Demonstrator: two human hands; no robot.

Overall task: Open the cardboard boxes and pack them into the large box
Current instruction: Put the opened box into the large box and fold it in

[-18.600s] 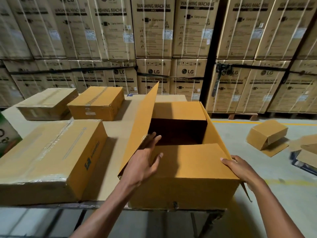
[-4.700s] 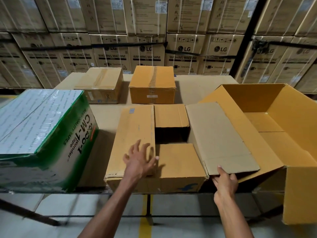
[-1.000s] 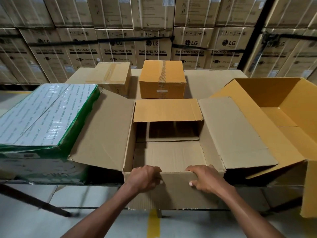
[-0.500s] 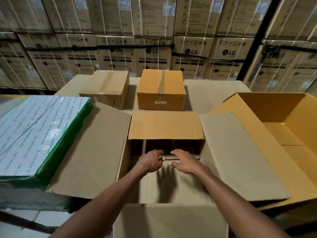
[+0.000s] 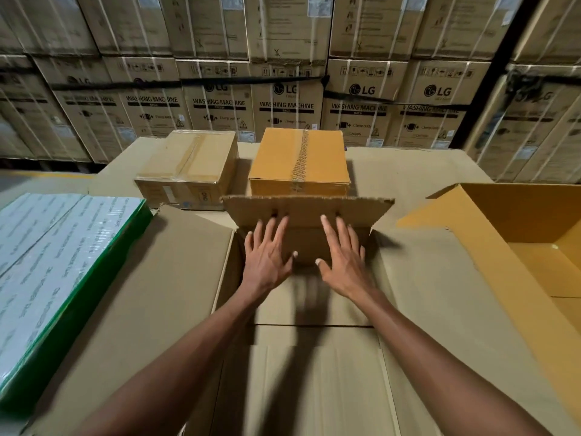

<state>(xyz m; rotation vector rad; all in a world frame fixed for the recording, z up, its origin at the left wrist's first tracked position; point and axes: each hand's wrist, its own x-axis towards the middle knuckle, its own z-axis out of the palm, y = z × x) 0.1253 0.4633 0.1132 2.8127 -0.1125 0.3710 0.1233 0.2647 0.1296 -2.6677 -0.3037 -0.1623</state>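
Note:
A brown cardboard box lies open in front of me, its side flaps spread left and right. Its far flap stands nearly upright. My left hand and my right hand press flat against that flap's inner face, fingers straight and spread. The large yellow box stands open at the right, its inside partly visible. Two taped boxes sit behind: a pale one on the left and a yellow one beside it.
A green-and-white wrapped carton lies at the left, touching the open box's left flap. Everything rests on a cardboard-covered table. A wall of stacked washing machine cartons stands behind the table.
Both hands went from the far flap's edge to its inner face and pushed it up from lying over the box to nearly upright. The view moved closer over the box.

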